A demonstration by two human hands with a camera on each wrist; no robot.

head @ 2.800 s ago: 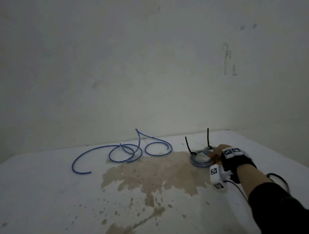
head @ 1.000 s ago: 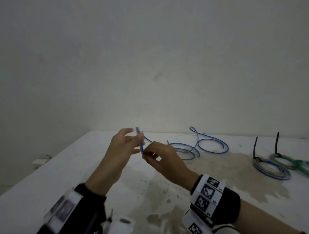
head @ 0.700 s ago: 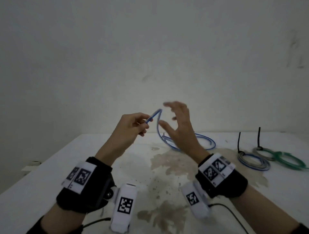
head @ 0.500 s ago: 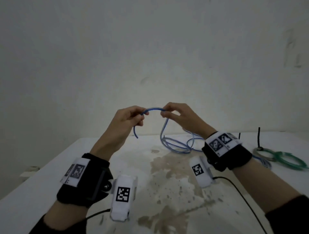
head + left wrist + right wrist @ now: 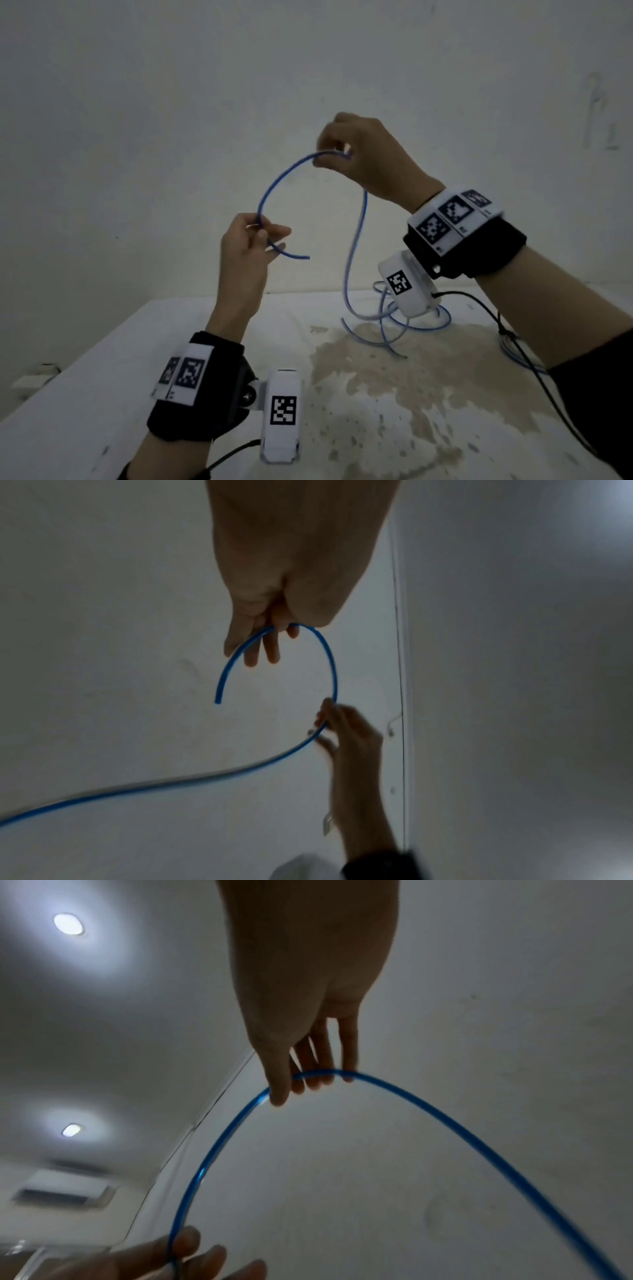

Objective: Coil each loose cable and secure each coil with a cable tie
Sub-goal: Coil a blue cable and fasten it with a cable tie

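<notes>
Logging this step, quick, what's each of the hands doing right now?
Left hand: pinches the blue cable near its free end.
Right hand: pinches the same cable further along, raised higher.

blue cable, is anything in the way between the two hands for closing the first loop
Nothing visible. The left hand and right hand both pinch the blue cable in open air, with only its bare arc between them; the slack hangs to the table.

No legible txt; only coded b/w markers on wrist bands [image 5: 448,214]
</notes>
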